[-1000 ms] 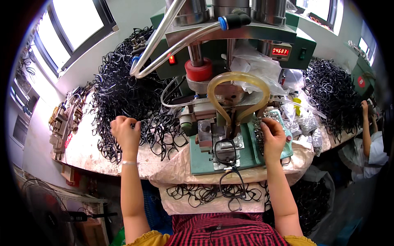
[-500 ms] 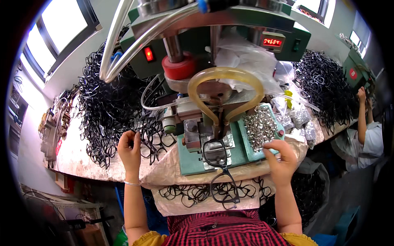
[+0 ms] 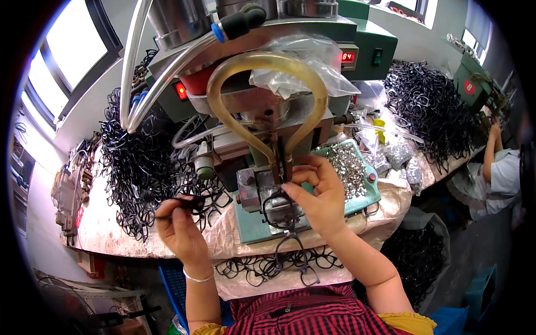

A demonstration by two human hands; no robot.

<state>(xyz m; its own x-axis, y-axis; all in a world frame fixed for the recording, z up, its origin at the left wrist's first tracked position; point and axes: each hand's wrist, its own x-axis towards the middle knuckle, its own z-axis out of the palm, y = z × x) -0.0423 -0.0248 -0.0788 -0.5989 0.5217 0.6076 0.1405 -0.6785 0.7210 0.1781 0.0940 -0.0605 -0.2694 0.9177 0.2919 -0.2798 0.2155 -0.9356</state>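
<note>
My right hand (image 3: 318, 195) pinches a black eyeglass frame (image 3: 282, 209) lying on the small metal fixture (image 3: 254, 187) of a green press machine (image 3: 279, 72), just below a looped yellow hose (image 3: 223, 111). My left hand (image 3: 181, 226) is raised beside the machine and holds another black eyeglass frame (image 3: 192, 202) between its fingertips. A heap of black frames (image 3: 142, 159) lies just beyond the left hand.
A green tray of small silver parts (image 3: 349, 164) sits right of the fixture, with clear bags of parts (image 3: 399, 159) behind it. More black frames lie on my lap cloth (image 3: 268, 265) and in a pile at far right (image 3: 427, 109), where another person (image 3: 497, 167) works.
My head has come much closer to the machine. The right hand moved from the tray to the fixture and took hold of the frame there. The left hand lifted a frame from the pile.
</note>
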